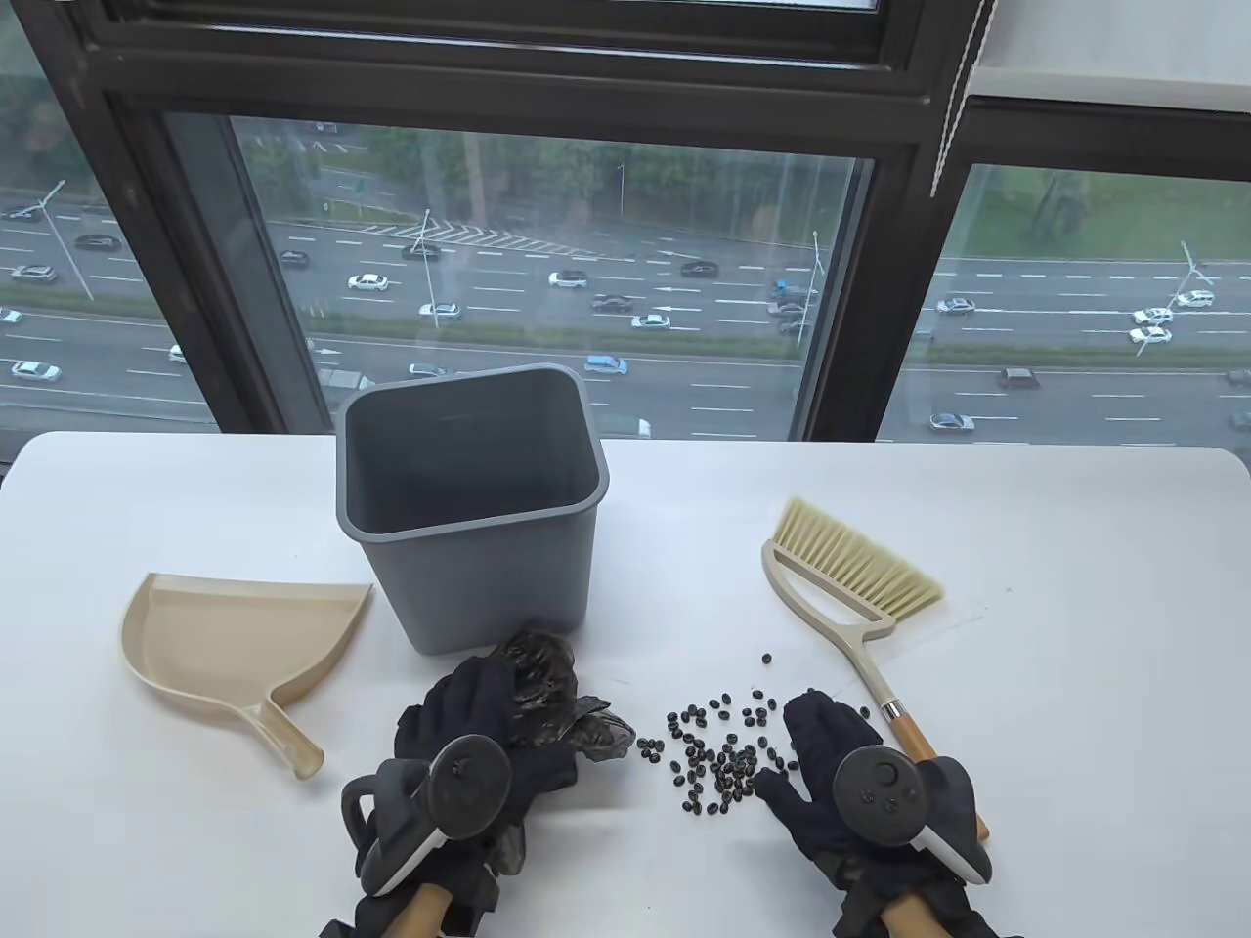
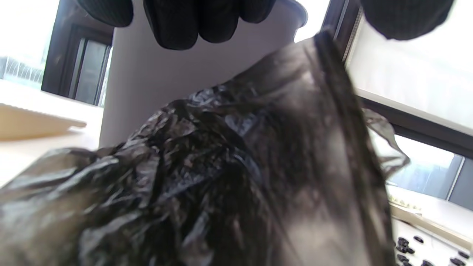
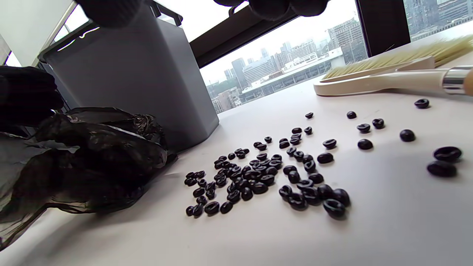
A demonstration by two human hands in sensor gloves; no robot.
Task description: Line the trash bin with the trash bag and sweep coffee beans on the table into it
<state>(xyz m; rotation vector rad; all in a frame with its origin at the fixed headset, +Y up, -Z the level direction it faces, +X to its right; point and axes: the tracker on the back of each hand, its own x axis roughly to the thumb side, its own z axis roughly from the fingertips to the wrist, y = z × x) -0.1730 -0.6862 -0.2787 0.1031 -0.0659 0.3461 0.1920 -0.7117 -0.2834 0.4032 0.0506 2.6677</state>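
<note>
The grey trash bin (image 1: 469, 508) stands upright and unlined at the middle of the table; it also shows as the grey trash bin (image 2: 155, 81) and the grey trash bin (image 3: 136, 74). A crumpled black trash bag (image 1: 552, 699) lies just in front of it, filling the left wrist view as the black trash bag (image 2: 207, 177), seen too as the black trash bag (image 3: 88, 159). My left hand (image 1: 469, 723) grips the bag from above. Coffee beans (image 1: 718, 757) lie scattered to its right, the coffee beans (image 3: 266, 173) close in the right wrist view. My right hand (image 1: 821, 772) lies flat on the table beside them, holding nothing.
A beige dustpan (image 1: 235, 645) lies at the left of the table. A beige hand broom (image 1: 860, 606) with a wooden grip lies at the right, its handle running under my right hand; the broom (image 3: 388, 74) shows in the right wrist view. A window is behind the table.
</note>
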